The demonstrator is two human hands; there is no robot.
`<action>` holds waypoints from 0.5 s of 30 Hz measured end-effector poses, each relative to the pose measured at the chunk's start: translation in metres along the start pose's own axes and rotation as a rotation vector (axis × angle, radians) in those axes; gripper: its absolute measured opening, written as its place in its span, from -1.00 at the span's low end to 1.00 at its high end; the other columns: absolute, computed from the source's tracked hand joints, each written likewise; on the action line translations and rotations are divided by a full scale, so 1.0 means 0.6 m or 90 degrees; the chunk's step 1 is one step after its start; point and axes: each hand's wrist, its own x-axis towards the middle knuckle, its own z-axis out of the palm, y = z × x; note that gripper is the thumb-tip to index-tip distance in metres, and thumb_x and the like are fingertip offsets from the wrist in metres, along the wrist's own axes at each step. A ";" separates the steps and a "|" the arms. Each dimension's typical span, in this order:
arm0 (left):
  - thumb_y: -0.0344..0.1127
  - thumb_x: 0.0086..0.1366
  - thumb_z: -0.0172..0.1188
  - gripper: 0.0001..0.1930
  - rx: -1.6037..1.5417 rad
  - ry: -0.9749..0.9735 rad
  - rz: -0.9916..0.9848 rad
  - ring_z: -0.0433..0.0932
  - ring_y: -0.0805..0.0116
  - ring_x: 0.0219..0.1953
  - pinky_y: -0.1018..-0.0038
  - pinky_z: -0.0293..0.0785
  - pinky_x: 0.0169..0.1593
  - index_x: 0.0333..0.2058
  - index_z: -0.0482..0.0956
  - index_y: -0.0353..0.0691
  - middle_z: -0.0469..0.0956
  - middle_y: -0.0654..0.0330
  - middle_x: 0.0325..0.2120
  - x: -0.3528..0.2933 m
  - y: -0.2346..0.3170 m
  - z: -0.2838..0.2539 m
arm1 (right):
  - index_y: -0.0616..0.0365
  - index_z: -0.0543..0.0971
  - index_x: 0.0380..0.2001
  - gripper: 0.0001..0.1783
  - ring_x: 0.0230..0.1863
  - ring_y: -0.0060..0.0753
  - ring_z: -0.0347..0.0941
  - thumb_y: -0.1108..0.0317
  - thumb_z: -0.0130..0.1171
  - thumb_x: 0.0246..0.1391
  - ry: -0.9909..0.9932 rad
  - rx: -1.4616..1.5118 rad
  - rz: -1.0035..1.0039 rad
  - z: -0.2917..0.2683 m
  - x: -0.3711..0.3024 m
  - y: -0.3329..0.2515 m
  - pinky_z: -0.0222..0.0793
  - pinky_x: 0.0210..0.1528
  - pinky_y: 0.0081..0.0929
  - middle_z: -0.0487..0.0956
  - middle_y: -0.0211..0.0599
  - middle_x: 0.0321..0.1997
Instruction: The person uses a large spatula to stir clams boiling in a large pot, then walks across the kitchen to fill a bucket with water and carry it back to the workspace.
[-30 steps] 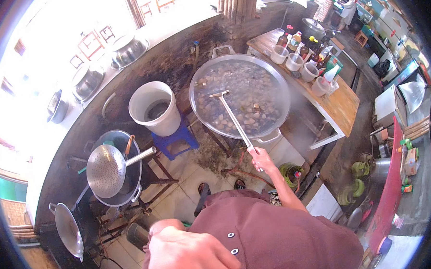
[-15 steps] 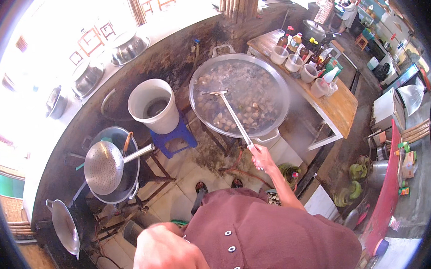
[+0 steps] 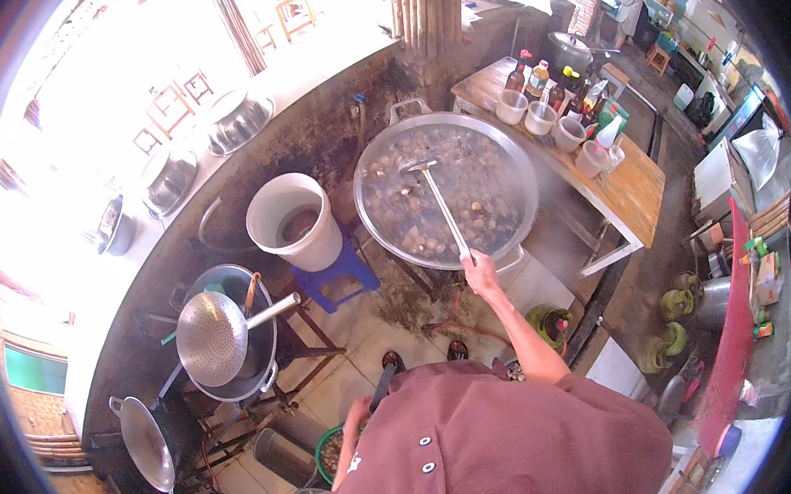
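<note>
My right hand (image 3: pixel 480 272) is wrapped round the end of a long-handled metal spatula (image 3: pixel 447 211). Its head lies in a wide metal pan (image 3: pixel 532 207) of steaming liquid with many pale-brown chunks (image 3: pixel 432 238). Low beside my body hangs my left hand (image 3: pixel 359 413), close to a green-rimmed basket (image 3: pixel 320 457) with small brownish pieces in it. The fingers of that hand are too small and partly hidden to read. A white bucket (image 3: pixel 264 231) stands on a blue stool (image 3: pixel 355 280), left of the pan.
At the left, a perforated strainer (image 3: pixel 212 339) rests over a large wok (image 3: pixel 269 376), near another wok (image 3: pixel 144 443). A wooden table (image 3: pixel 627 193) with bottles (image 3: pixel 538 80) and plastic tubs (image 3: pixel 540 117) stands right. Green gas cylinders (image 3: pixel 549 321) sit on the floor. A person (image 3: pixel 628 12) is far back.
My left hand has dropped from in front of my body to low by the basket. The spatula's head has shifted slightly right in the pan. The whole view has tilted somewhat.
</note>
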 end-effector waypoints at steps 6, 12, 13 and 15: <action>-0.20 0.28 0.04 -0.73 -0.290 -0.022 -0.319 0.54 0.02 -0.22 0.24 0.48 -0.15 -0.17 0.52 -0.25 0.56 -0.02 -0.26 -0.112 -0.174 0.081 | 0.22 0.55 -0.35 -0.68 -0.62 -0.30 0.44 0.14 0.06 0.17 0.032 0.002 -0.038 0.022 0.072 -0.012 0.30 -0.55 -0.24 0.47 -0.19 -0.62; -0.19 0.30 0.04 -0.73 -0.647 0.076 -0.474 0.54 0.09 -0.27 0.23 0.49 -0.18 -0.16 0.49 -0.26 0.56 0.04 -0.26 -0.131 -0.217 0.102 | 0.14 0.50 -0.24 -0.73 -0.81 -0.60 0.22 0.15 0.02 0.26 -0.071 0.372 0.135 0.021 0.113 -0.051 0.11 -0.82 -0.54 0.37 -0.43 -0.70; -0.19 0.30 0.04 -0.73 -0.693 0.095 -0.466 0.53 0.10 -0.28 0.23 0.49 -0.19 -0.16 0.48 -0.27 0.56 0.05 -0.26 -0.125 -0.216 0.101 | 0.14 0.48 -0.20 -0.70 -0.81 -0.63 0.20 0.12 0.02 0.27 -0.076 0.396 0.150 0.017 0.112 -0.055 0.09 -0.83 -0.56 0.36 -0.45 -0.70; -0.17 0.30 0.06 -0.71 -0.753 0.140 -0.439 0.52 0.14 -0.29 0.21 0.50 -0.21 -0.14 0.45 -0.27 0.55 0.06 -0.26 -0.111 -0.209 0.101 | 0.12 0.45 -0.21 -0.69 -0.80 -0.67 0.18 0.08 0.02 0.27 -0.089 0.416 0.158 0.010 0.103 -0.060 0.09 -0.83 -0.59 0.34 -0.47 -0.70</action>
